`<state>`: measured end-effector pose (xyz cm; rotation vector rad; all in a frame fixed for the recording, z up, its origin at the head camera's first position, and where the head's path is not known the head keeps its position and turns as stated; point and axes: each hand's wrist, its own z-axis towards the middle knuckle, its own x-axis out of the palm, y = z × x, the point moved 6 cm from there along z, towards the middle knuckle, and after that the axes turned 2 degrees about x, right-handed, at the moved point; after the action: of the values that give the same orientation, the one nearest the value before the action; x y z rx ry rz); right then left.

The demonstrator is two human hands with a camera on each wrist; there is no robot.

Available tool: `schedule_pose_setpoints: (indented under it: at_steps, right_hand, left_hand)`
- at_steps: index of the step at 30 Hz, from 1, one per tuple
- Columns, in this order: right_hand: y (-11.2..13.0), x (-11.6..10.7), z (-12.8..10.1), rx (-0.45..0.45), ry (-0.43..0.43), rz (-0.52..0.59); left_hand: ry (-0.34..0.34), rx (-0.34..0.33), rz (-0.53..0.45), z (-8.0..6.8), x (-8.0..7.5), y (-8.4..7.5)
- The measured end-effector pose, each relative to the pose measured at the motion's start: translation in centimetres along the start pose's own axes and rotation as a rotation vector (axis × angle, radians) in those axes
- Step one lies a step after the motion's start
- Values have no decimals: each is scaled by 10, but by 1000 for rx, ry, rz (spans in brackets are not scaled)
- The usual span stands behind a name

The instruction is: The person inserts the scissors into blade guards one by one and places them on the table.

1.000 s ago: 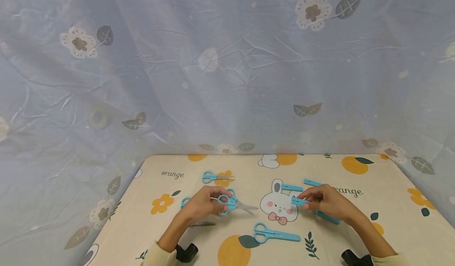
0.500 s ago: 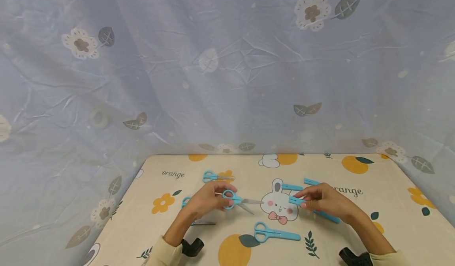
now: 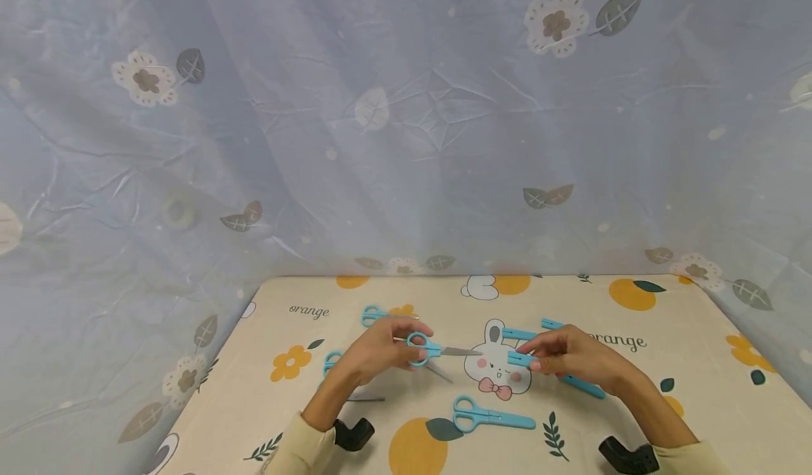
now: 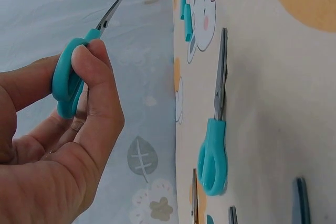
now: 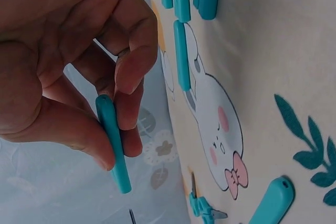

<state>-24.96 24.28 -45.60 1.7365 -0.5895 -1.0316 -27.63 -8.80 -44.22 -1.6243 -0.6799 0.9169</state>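
Observation:
My left hand (image 3: 383, 352) holds blue-handled scissors (image 3: 428, 349) by the finger loops, thumb and fingers around them. Their closed blades point right, bare. In the left wrist view these scissors (image 4: 64, 80) are raised off the table. My right hand (image 3: 583, 357) pinches a blue blade cover (image 3: 518, 360) between thumb and fingertips. Its end faces the blade tip across a short gap. Seen from the right wrist, the cover (image 5: 112, 142) slants downward out of the fingertips. Below the left hand lie other scissors (image 4: 213, 150), partly hidden in the head view.
Loose blue covers (image 3: 519, 334) lie around the right hand, one (image 3: 585, 387) beneath it. Scissors with a covered blade (image 3: 497, 419) lie in front. More bare scissors (image 3: 373, 315) lie at left. A patterned cloth covers the table (image 3: 304, 341); a curtain (image 3: 406, 144) hangs behind.
My left hand has moved right and slightly up with the scissors, away from the pair lying beneath. The right hand's cover has shifted a little left, so the gap between blade and cover is smaller.

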Motion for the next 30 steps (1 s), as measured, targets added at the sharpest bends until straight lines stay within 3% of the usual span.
schedule_pose_setpoints:
  at_steps: [8, 20, 30]
  right_hand:
    - [9, 2, 5, -50, 19, 32]
    - [14, 2, 9, -21, -18, -25]
    - [19, 4, 11, -27, -4, 9]
  left_hand:
    - [3, 12, -28, 8, 8, -6]
    - [28, 24, -78, 15, 15, -13]
    - [32, 17, -72, 16, 18, -15]
